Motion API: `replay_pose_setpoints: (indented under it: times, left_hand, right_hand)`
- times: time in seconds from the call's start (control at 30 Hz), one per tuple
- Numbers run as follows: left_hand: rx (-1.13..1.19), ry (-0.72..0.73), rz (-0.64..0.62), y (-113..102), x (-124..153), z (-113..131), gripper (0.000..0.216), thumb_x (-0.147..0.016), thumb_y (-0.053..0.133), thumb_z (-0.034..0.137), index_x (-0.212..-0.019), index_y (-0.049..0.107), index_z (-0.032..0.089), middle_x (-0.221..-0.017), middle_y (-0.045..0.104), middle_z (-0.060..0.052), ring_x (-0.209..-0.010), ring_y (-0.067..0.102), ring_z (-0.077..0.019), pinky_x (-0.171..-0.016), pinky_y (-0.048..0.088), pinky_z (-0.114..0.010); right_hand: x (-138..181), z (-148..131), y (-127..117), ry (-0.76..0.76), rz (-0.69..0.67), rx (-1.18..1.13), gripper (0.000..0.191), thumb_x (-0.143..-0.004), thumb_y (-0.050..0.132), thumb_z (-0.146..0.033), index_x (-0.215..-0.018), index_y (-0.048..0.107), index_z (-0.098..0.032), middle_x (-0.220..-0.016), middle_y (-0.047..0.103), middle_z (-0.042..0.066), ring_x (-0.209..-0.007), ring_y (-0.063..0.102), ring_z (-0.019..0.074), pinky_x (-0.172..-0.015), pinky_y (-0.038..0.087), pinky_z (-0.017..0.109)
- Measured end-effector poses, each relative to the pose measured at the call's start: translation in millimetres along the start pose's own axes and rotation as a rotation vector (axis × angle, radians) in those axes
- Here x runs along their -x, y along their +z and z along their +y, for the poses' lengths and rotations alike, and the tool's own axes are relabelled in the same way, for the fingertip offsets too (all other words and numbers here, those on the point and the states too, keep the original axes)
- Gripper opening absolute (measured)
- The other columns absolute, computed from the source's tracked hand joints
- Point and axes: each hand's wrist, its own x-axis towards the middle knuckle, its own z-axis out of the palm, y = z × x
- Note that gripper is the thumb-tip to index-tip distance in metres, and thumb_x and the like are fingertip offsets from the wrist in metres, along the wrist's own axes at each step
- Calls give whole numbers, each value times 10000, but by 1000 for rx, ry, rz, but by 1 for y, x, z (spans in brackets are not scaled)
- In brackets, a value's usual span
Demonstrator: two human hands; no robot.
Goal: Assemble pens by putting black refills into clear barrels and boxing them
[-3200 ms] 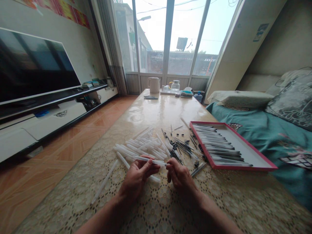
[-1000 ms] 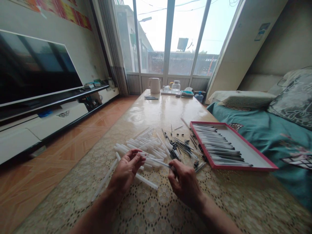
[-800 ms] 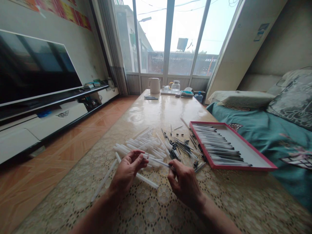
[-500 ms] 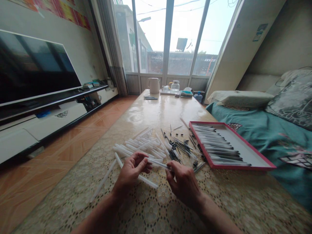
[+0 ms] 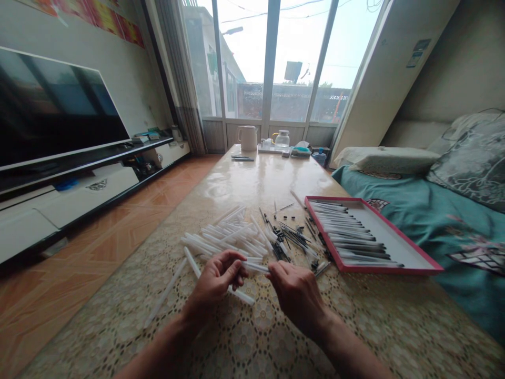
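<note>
A translucent white pen barrel point(image 5: 256, 266) spans the gap between my two hands, level with the table. My left hand point(image 5: 221, 276) is closed on its left end, thumb and forefinger pinching it. My right hand point(image 5: 298, 289) grips the right end, and its fingertips hide that tip. Behind my left hand lies a heap of white pen barrels point(image 5: 224, 231), with one loose barrel point(image 5: 165, 295) to the left and another point(image 5: 241, 296) partly under the hand. Beyond my right hand are scattered black pen refills point(image 5: 294, 234) and small black pieces point(image 5: 292, 217).
At the right, a pink-rimmed box lid point(image 5: 402, 228) holds a row of assembled-looking pens point(image 5: 351, 231). A beige kettle point(image 5: 248, 138), a glass jug point(image 5: 282, 140) and a tissue pack point(image 5: 300, 151) stand at the table's far end. A teal-covered sofa point(image 5: 414, 210) borders the right side.
My right hand's fingers have closed further round the barrel's right end, and my left fingers have tightened. Both hands keep hold of it in nearly the same place.
</note>
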Motion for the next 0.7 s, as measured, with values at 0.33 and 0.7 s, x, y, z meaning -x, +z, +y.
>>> replay_pose_setpoints:
  times: [0.33, 0.7]
  left_hand:
    - [-119, 100, -41, 3, 7, 4, 185, -795, 649, 307, -888, 607, 153, -632, 647, 0, -536, 530, -95, -505, 407, -207]
    - [-306, 191, 191, 2, 2, 8, 515, -803, 606, 406, -1224, 481, 136, -623, 626, 12, -477, 511, -108, -448, 400, -214]
  right_hand:
    - [1, 4, 4, 267, -211, -466, 309, -935, 406, -342, -714, 550, -182, -612, 549, -16, -573, 496, 112, -553, 294, 206]
    - [-12, 19, -27, 426, -4, -410, 302, -951, 336, -340, -1005, 582, -174, -675, 614, 21, -603, 556, 149, -576, 365, 238]
